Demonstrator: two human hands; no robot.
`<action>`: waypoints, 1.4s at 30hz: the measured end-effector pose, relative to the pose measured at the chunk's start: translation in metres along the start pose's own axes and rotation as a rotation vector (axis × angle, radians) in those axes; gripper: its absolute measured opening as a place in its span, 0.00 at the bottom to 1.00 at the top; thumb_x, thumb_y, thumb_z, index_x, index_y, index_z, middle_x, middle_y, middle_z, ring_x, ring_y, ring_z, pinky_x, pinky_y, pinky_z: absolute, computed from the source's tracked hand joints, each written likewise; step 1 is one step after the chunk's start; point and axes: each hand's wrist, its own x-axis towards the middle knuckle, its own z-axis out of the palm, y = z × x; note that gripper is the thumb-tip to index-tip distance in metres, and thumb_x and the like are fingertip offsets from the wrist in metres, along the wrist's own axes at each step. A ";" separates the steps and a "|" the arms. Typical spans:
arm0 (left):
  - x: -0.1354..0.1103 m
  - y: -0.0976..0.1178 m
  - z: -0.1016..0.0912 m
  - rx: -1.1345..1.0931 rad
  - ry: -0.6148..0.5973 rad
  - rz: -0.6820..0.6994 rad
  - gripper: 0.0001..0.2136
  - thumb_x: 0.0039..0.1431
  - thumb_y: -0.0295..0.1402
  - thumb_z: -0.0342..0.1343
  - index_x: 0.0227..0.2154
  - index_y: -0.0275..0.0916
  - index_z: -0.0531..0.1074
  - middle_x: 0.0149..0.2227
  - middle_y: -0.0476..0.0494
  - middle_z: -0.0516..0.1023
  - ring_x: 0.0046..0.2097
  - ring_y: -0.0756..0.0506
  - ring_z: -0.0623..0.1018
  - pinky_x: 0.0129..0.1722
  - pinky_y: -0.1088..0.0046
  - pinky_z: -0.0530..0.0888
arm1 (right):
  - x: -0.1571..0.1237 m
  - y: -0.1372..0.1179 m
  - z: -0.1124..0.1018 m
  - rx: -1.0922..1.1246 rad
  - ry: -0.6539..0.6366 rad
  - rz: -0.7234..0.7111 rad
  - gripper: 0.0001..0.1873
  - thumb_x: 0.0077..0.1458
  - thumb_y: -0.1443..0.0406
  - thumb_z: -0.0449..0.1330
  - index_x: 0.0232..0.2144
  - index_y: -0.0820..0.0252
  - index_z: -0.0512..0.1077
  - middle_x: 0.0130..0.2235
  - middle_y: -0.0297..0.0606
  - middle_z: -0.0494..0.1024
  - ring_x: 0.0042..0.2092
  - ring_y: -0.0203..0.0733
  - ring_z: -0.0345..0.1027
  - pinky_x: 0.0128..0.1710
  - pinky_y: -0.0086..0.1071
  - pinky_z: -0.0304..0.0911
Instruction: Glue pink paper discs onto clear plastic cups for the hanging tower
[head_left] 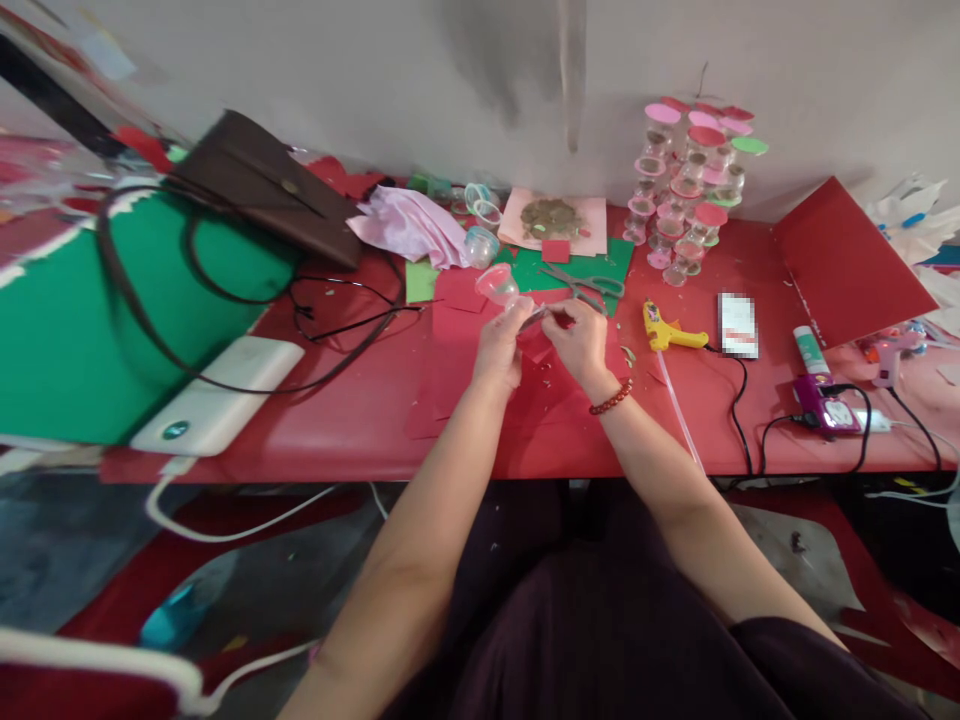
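Observation:
Both hands meet over the red table point(360, 420). My left hand point(499, 348) is closed round a small clear plastic cup point(498, 285) with a pink rim, held tilted above the table. My right hand point(579, 340), with a red bead bracelet at the wrist, pinches a thin dark piece point(534, 320) right beside the cup; what it is I cannot make out. Red paper pieces point(457, 300) lie under the hands.
Scissors point(581, 285) rest on green paper just beyond the hands. A yellow glue gun point(667, 330) lies to the right, a stack of small lidded cups point(686, 190) behind it. A brown bag point(262, 185), green sheet point(90, 320), power bank point(217, 395) and cables sit left.

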 end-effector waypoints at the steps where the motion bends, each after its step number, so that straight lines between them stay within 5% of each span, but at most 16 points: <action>1: -0.001 0.001 0.001 -0.003 -0.003 0.005 0.22 0.38 0.50 0.78 0.28 0.42 0.76 0.32 0.47 0.82 0.39 0.42 0.83 0.40 0.66 0.79 | 0.000 -0.001 0.000 0.019 0.013 0.020 0.06 0.54 0.68 0.63 0.29 0.55 0.80 0.34 0.34 0.85 0.37 0.41 0.78 0.42 0.35 0.72; 13: -0.007 0.002 0.003 -0.008 -0.088 0.023 0.20 0.44 0.49 0.76 0.30 0.40 0.77 0.28 0.49 0.79 0.34 0.45 0.82 0.37 0.69 0.76 | 0.001 0.004 0.011 0.343 0.065 0.290 0.09 0.55 0.61 0.63 0.33 0.58 0.82 0.33 0.35 0.86 0.35 0.38 0.78 0.38 0.31 0.72; 21: -0.001 0.001 0.001 -0.036 -0.013 0.023 0.21 0.41 0.50 0.76 0.29 0.42 0.77 0.33 0.46 0.83 0.40 0.42 0.84 0.41 0.66 0.79 | -0.001 -0.005 0.005 0.263 -0.001 0.078 0.06 0.55 0.63 0.63 0.32 0.57 0.80 0.34 0.34 0.85 0.37 0.38 0.78 0.43 0.32 0.74; 27: 0.003 0.000 -0.002 -0.026 -0.019 0.011 0.21 0.42 0.52 0.75 0.30 0.43 0.77 0.34 0.45 0.83 0.43 0.39 0.84 0.44 0.62 0.79 | 0.002 -0.006 -0.002 0.187 -0.033 0.053 0.06 0.56 0.65 0.62 0.32 0.55 0.81 0.35 0.34 0.86 0.38 0.39 0.79 0.43 0.33 0.74; 35: -0.003 -0.002 0.002 0.007 -0.025 0.045 0.21 0.41 0.50 0.77 0.28 0.41 0.77 0.28 0.50 0.79 0.32 0.47 0.80 0.35 0.71 0.75 | 0.003 0.001 0.002 0.224 0.031 0.152 0.06 0.54 0.64 0.63 0.30 0.56 0.82 0.33 0.34 0.86 0.36 0.40 0.79 0.42 0.34 0.73; 42: -0.010 -0.001 0.009 0.000 -0.019 0.116 0.19 0.44 0.48 0.74 0.29 0.40 0.77 0.31 0.50 0.79 0.35 0.49 0.79 0.39 0.72 0.74 | 0.004 0.006 0.012 0.393 0.066 0.276 0.08 0.54 0.61 0.64 0.31 0.58 0.81 0.33 0.36 0.85 0.36 0.39 0.78 0.40 0.33 0.73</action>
